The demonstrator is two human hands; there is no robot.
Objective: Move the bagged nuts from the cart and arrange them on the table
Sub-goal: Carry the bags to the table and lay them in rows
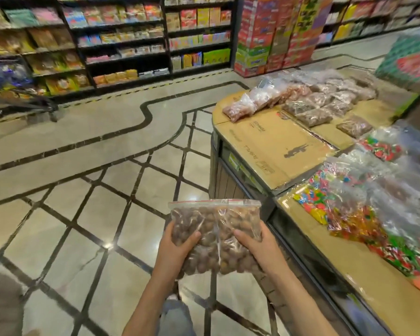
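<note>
bags of nuts in transit, carried over the floor, short of the table.

left hand [180, 246] and right hand [252, 243] each clasp a zip bag of brown nuts [214, 229], thumbs on top. table [272, 146] lies ahead and right of the grip, with nut bags [313, 103] already laid there. risk: slick plastic sliding between the palms; the two bags appear stacked, so one could slip free.
</note>
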